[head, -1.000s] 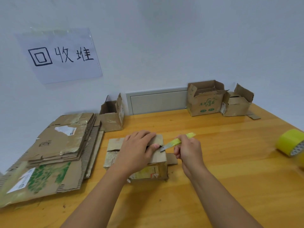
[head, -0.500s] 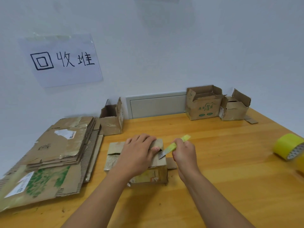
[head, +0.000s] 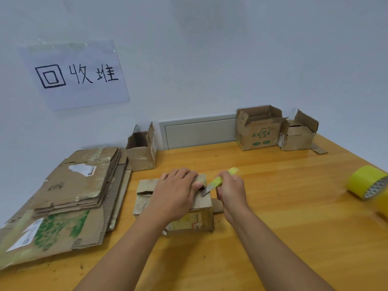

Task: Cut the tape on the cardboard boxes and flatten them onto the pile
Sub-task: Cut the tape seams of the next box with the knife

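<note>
small brown cardboard box (head: 201, 203): mid-table, just right of the pile of flattened cardboard (head: 69, 194). left hand (head: 175, 193) pressed flat on top, apparently to steady it. right hand (head: 230, 190) closed round yellow-green utility knife (head: 218, 181), blade at the top seam. beyond: three open cartons, well apart; yellow tape roll (head: 366, 181) right. path to pile unobstructed.

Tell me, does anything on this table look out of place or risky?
One thing: the left hand presses the box flat with its thumb right beside the blade of the yellow-green knife held by the right hand. Also, a stray cardboard scrap lies beside the far-right open box.
</note>
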{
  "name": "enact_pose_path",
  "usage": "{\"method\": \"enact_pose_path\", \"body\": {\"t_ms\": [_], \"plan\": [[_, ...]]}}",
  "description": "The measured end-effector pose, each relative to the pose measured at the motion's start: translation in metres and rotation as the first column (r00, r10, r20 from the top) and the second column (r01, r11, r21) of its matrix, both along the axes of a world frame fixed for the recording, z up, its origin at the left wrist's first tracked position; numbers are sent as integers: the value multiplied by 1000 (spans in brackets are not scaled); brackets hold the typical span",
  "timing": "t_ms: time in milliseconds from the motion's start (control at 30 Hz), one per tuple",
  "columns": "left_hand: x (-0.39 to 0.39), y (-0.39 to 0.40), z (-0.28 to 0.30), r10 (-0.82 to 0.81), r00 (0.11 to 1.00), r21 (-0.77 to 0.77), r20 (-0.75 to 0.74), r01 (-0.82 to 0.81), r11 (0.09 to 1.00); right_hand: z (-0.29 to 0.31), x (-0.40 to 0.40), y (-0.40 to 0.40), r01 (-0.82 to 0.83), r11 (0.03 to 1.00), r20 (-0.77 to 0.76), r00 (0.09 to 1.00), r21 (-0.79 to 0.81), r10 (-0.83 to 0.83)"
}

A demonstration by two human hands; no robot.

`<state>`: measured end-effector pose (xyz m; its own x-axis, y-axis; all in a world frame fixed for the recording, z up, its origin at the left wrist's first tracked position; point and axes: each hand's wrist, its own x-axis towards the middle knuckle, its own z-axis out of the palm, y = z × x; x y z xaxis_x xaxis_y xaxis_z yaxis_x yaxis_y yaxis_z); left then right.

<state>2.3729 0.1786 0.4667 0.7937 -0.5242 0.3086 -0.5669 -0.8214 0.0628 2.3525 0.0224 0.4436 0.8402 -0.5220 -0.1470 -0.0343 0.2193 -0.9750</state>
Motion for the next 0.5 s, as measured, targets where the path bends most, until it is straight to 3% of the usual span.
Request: {"method": "enact_pose_path", "body": {"t_ms": [500], "plan": [[5,-1,5,-35,999,-98,3,35,995,-2,33,-11,28,998,-28,999,59,-26]]}}
